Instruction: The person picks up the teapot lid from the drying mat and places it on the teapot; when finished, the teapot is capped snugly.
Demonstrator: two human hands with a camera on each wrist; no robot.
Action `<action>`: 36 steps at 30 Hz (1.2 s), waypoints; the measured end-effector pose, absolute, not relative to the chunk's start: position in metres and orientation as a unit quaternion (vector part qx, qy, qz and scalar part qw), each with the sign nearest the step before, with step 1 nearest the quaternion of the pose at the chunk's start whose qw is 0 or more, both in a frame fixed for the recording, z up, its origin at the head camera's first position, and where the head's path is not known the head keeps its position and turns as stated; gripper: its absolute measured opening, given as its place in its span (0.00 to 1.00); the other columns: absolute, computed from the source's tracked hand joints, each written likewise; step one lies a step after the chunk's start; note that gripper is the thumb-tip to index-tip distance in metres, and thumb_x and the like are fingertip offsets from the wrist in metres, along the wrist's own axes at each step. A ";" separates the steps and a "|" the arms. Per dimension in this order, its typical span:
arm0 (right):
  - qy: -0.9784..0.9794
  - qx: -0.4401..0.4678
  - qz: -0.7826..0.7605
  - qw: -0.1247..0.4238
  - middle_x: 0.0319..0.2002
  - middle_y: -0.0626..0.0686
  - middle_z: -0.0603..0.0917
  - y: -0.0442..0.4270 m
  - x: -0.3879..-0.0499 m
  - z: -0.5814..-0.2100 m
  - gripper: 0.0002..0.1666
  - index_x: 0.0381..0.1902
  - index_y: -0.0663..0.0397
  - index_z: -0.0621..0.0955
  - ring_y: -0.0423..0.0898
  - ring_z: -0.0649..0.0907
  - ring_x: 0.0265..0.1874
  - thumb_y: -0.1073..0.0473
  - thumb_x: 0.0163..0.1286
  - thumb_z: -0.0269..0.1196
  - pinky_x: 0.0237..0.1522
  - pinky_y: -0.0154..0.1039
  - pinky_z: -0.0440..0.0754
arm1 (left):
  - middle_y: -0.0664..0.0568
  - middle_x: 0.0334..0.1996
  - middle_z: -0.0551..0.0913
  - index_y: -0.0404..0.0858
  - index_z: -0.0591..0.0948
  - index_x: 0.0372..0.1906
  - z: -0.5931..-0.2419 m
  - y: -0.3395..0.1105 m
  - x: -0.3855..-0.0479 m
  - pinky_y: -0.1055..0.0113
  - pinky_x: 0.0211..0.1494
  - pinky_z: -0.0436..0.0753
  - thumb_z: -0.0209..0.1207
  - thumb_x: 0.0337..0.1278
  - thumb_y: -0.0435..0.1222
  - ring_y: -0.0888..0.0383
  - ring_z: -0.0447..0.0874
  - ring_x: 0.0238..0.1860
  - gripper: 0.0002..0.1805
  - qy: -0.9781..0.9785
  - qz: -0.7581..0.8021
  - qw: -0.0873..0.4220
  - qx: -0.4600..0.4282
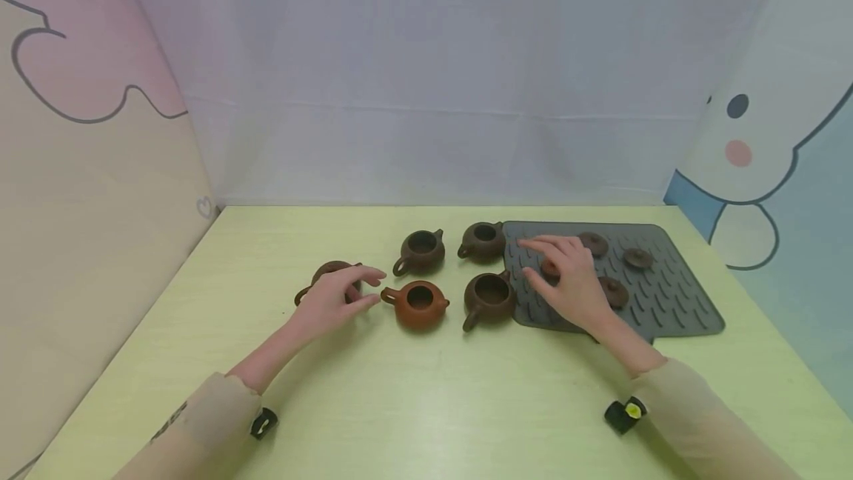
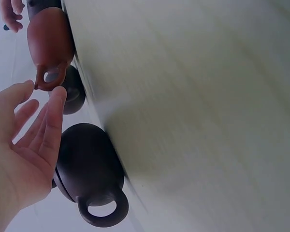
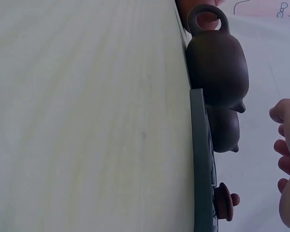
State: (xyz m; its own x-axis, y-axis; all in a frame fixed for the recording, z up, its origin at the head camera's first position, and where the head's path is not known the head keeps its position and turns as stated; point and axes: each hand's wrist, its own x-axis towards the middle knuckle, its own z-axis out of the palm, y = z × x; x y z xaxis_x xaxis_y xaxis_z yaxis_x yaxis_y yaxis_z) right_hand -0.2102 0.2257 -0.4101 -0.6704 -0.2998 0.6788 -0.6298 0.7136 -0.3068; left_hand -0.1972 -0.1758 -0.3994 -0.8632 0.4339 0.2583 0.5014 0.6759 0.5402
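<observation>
While a pale cloth (image 1: 426, 80) hangs across the back, between side panels printed with cartoon figures, a light yellow-green table (image 1: 400, 406) fills the space below it. On the table's right part lies a dark grey ridged mat (image 1: 686, 310). Two beige sleeves (image 1: 713, 421) reach in from the near side, each ending in a bare hand. The left hand (image 1: 333, 296) is held with thumb and fingers apart, gripping nothing, its tips close around the handle of a reddish-brown teapot (image 1: 416, 317); whether they touch it, I cannot tell. The right hand (image 1: 573, 276) hovers above the mat, thumb and fingers spread, holding nothing. The reddish-brown teapot stands upright near the middle of the table, handle toward the left hand, spout to the right. Four dark brown teapots stand about it: one (image 2: 89, 159), topped by a lid, partly behind the left hand; one (image 1: 422, 264) farther back; and two, one (image 1: 482, 247) behind the other (image 1: 492, 310), beside the mat's left edge. Smallest are the knobbed lids on the mat: a reddish lid (image 3: 223, 202) below the right hand, and three dark ones (image 1: 593, 244) (image 1: 637, 258) (image 1: 614, 292) near it.
</observation>
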 end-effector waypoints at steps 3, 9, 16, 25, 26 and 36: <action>-0.885 0.244 0.259 0.300 0.53 0.59 0.83 0.234 -0.212 -0.413 0.24 0.56 0.54 0.82 0.59 0.74 0.50 0.63 0.60 0.71 0.50 0.63 0.65 | 0.52 0.44 0.89 0.44 0.82 0.56 -0.399 -0.175 -0.198 0.73 0.31 0.79 0.67 0.59 0.40 0.68 0.80 0.25 0.19 -0.914 -0.312 0.043 -0.255; -0.923 0.169 0.231 0.258 0.54 0.61 0.81 0.246 -0.215 -0.414 0.22 0.57 0.56 0.81 0.63 0.72 0.55 0.61 0.65 0.68 0.51 0.66 0.65 | 0.53 0.44 0.88 0.44 0.81 0.57 -0.400 -0.173 -0.198 0.73 0.25 0.78 0.66 0.61 0.39 0.67 0.81 0.22 0.19 -0.912 -0.324 0.018 -0.251; -0.957 0.097 0.189 0.198 0.58 0.65 0.78 0.252 -0.216 -0.412 0.23 0.61 0.55 0.78 0.66 0.70 0.58 0.56 0.69 0.64 0.53 0.68 0.65 | 0.51 0.45 0.88 0.43 0.82 0.56 -0.399 -0.172 -0.198 0.72 0.22 0.77 0.65 0.62 0.38 0.61 0.84 0.21 0.17 -0.909 -0.331 0.006 -0.255; -0.969 0.061 0.175 0.164 0.55 0.66 0.79 0.255 -0.217 -0.412 0.18 0.55 0.57 0.82 0.66 0.71 0.56 0.56 0.70 0.63 0.52 0.67 0.67 | 0.52 0.41 0.89 0.43 0.82 0.54 -0.400 -0.170 -0.198 0.70 0.22 0.78 0.64 0.63 0.37 0.61 0.85 0.20 0.15 -0.904 -0.345 -0.009 -0.254; -0.969 0.057 0.174 0.163 0.54 0.66 0.79 0.255 -0.217 -0.412 0.17 0.53 0.57 0.83 0.66 0.71 0.56 0.56 0.70 0.63 0.52 0.67 0.67 | 0.52 0.41 0.89 0.44 0.82 0.54 -0.400 -0.170 -0.198 0.70 0.21 0.78 0.63 0.63 0.37 0.60 0.85 0.20 0.15 -0.904 -0.344 -0.009 -0.254; -0.970 0.051 0.172 0.164 0.49 0.65 0.81 0.256 -0.219 -0.413 0.13 0.47 0.57 0.86 0.65 0.72 0.53 0.57 0.70 0.63 0.48 0.64 0.68 | 0.53 0.31 0.89 0.47 0.84 0.50 -0.403 -0.170 -0.200 0.70 0.20 0.76 0.60 0.66 0.35 0.61 0.81 0.17 0.10 -0.912 -0.331 -0.008 -0.245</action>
